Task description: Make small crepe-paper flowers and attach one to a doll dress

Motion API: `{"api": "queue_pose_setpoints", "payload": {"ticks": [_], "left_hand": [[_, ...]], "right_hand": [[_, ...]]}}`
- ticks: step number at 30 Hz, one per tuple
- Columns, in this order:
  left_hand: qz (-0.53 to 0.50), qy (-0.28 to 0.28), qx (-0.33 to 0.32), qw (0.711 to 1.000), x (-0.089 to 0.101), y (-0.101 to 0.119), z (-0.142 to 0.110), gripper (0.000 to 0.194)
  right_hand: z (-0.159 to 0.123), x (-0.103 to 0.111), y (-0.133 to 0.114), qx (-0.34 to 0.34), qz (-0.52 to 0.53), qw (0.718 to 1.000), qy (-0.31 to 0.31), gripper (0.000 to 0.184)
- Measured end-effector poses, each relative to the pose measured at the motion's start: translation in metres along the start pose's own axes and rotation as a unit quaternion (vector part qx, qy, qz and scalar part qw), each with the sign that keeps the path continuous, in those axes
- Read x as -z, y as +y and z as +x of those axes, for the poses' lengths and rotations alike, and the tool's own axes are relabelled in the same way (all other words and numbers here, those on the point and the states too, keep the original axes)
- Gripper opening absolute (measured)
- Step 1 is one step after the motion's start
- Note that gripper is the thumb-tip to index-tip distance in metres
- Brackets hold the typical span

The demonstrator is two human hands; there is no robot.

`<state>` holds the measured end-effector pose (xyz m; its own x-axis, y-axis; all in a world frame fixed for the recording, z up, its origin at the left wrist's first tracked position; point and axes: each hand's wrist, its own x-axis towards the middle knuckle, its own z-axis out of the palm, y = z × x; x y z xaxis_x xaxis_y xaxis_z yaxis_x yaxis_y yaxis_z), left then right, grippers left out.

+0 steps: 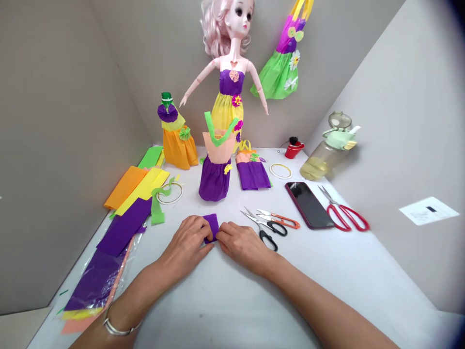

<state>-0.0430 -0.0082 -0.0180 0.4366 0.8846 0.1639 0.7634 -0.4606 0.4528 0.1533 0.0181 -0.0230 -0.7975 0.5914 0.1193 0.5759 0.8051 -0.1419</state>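
A small purple piece of crepe paper (211, 226) lies on the white table in front of me, between my two hands. My left hand (192, 238) rests over its left side, with curled fingers pressing on it. At its right edge, the bent fingers of my right hand (240, 242) close on the paper. The fingertips partly hide its edges. Just beyond stands a small dress (215, 179) with a purple skirt, a peach top and green straps. Black-handled scissors (267, 228) lie beside my right hand, touching or nearly touching orange thread snips (279, 219).
Crepe paper sheets (123, 230) are piled at left, near a tape roll (170, 193). A doll (232, 87) and an orange-skirted bottle (178, 140) stand behind. At right are a phone (308, 204), red scissors (347, 213), a water bottle (323, 155) and a red bucket (294, 150).
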Motion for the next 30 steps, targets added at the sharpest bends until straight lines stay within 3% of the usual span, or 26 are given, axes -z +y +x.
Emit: {"api": "queue_pose_setpoints", "payload": {"ticks": [6,12,20,30], "left_hand": [[-0.001,0.006,-0.008,1.0,0.002,0.002,0.001,0.01],[-0.015,0.005,-0.013,1.0,0.003,0.002,0.003,0.014],[-0.058,-0.061,0.024,0.996,0.012,0.0,0.002,0.014],[-0.055,-0.063,0.03,0.996,0.011,0.001,0.002,0.016]], "right_hand": [[0.001,0.003,-0.001,-0.05,0.074,0.996,0.028,0.011],[-0.002,0.005,-0.001,-0.052,0.096,0.994,0.017,0.006],[-0.004,0.006,0.002,-0.06,0.179,0.982,0.0,0.009],[-0.003,0.007,0.0,-0.08,0.17,0.982,-0.008,0.009]]}}
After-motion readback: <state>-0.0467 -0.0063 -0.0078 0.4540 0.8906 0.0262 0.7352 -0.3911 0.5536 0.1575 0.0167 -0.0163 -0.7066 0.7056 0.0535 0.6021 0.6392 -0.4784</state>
